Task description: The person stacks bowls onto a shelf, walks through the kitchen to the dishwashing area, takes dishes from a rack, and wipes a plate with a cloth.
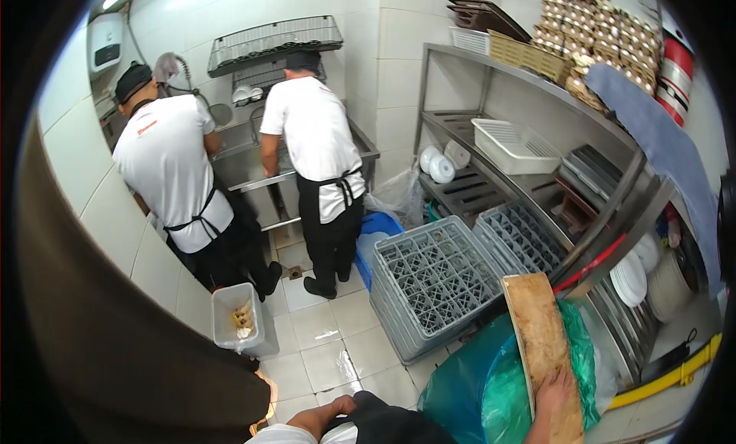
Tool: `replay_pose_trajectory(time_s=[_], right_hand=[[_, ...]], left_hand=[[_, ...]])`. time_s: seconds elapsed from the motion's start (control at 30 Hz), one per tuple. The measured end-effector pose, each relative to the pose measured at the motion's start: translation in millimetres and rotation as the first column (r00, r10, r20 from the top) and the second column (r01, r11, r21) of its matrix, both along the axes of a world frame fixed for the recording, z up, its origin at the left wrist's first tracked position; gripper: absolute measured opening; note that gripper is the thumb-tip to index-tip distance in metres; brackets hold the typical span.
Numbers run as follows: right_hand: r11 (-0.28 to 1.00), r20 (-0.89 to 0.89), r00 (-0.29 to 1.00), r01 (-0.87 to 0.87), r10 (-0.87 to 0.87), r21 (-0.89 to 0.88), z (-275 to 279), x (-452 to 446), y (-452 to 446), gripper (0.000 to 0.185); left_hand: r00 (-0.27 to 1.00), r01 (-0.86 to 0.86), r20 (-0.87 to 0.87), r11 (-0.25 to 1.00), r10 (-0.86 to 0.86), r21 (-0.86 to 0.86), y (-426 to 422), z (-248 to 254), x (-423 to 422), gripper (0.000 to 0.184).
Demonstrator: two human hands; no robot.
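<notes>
A long, worn wooden board (543,329) with stained faces is tilted over a blue bin (497,367) lined with a green plastic bag (452,386). My right hand (553,392) is on the board's lower part, its fingers bent against the broad face; the thumb is hard to make out. Low in the view, my left hand (343,405) rests by my waist against a dark apron (383,422). Its fingers are hidden, so I cannot see whether it holds anything.
Stacked grey glass racks (383,291) stand ahead of the bin. A metal shelf (529,191) at the right bears trays and egg cartons (598,30). Two people in white shirts (172,164) work at a sink (261,182). A food-scrap tub (222,321) sits on the tiled floor.
</notes>
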State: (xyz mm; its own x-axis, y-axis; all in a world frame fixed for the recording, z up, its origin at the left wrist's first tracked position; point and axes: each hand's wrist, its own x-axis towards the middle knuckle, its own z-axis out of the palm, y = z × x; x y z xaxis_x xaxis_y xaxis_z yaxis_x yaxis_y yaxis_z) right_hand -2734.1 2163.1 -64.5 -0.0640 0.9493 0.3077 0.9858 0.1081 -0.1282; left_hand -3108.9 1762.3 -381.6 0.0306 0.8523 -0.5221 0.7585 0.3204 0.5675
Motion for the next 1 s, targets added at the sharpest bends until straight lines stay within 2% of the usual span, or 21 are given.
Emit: replay_pose_trajectory(time_s=[0.07,0.13,0.23,0.27,0.33,0.37,0.5,0.7,0.8,0.9,0.93,1.0], right_hand=[[0.999,0.059,0.998,0.002,-0.004,0.044,-0.4,0.2,-0.5,0.048],[0.999,0.044,0.999,0.015,-0.017,0.04,7.6,-3.9,-6.4,0.047],[0.998,-0.011,0.999,-0.045,0.045,0.049,0.8,1.7,-0.6,0.046],[0.995,-0.049,0.995,-0.086,0.089,0.058,-4.4,3.2,3.9,0.045],[0.993,-0.087,0.99,-0.104,0.108,0.046,-1.7,-0.7,2.5,0.044],[0.996,-0.126,0.988,-0.085,0.088,0.031,-0.6,-1.3,2.4,0.044],[0.985,-0.102,0.982,-0.15,0.158,0.084,-8.6,7.3,9.1,0.042],[0.993,-0.069,0.991,-0.111,0.114,0.049,-5.8,5.8,7.3,0.043],[0.999,-0.07,0.997,-0.035,0.036,0.014,-3.5,0.1,5.1,0.042],[0.999,-0.069,0.997,0.022,-0.02,0.027,-0.4,-2.5,4.5,0.042],[0.998,-0.065,0.997,-0.036,0.039,0.045,15.2,-5.8,-7.0,0.042],[0.956,-0.034,0.958,-0.28,0.284,0.089,82.1,-23.9,-39.5,0.042]], left_hand=[[0.999,0.038,0.002,0.999,-0.038,-0.005,-4.4,0.4,1.4,0.034],[0.949,-0.267,0.141,0.958,0.28,-0.106,-6.3,14.1,6.9,0.04],[0.965,-0.218,0.111,0.963,0.237,-0.159,-0.9,23.4,7.0,0.047],[0.957,-0.248,0.112,0.956,0.267,-0.159,1.0,25.5,6.2,0.047],[0.98,-0.156,0.107,0.98,0.169,-0.122,4.7,27.8,3.1,0.043],[0.974,-0.185,0.109,0.976,0.198,-0.118,5.4,27.0,2.6,0.043],[0.974,-0.216,0.046,0.972,0.221,-0.095,13.3,25.6,2.4,0.043],[0.981,-0.193,0.005,0.973,0.195,-0.129,10.4,23.3,6.3,0.043],[0.956,-0.27,0.105,0.961,0.275,-0.063,0.1,32.0,10.3,0.027],[0.973,-0.218,0.061,0.975,0.221,-0.052,-5.1,14.6,7.0,0.025],[0.994,-0.095,0.043,0.995,0.096,-0.016,-5.4,16.3,2.4,0.024],[0.992,-0.107,0.065,0.993,0.104,0.042,-11.2,-3.7,-2.3,0.024]])
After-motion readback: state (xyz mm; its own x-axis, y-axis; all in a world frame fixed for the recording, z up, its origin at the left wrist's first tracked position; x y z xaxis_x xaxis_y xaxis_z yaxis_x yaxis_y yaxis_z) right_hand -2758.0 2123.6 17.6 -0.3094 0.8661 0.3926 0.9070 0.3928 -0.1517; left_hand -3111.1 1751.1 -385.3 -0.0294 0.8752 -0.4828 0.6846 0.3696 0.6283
